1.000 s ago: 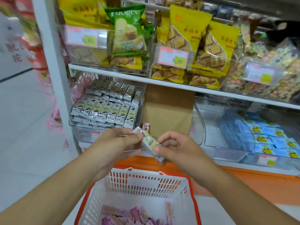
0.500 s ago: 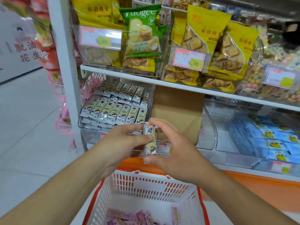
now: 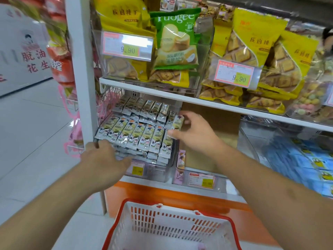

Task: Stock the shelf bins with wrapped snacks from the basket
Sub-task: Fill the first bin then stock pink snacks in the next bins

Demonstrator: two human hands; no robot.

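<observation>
Item: clear shelf bin (image 3: 163, 175), rows of wrapped snack bars (image 3: 137, 132).
My right hand (image 3: 195, 134) pinches one bar (image 3: 178, 121) at its right edge; my left hand (image 3: 103, 158) rests spread on the front stack; basket (image 3: 169, 226) below.

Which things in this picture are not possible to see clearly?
- Head view: basket contents, cut off by the bottom edge.
- Left hand fingertips, hidden behind the hand at the clear bin.
- Price label digits, blurred.
- Snack bar print in right hand, too small.

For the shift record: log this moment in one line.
right hand: pinching white wrapped snack bar | left hand: on clear plastic bin front | placing
</observation>
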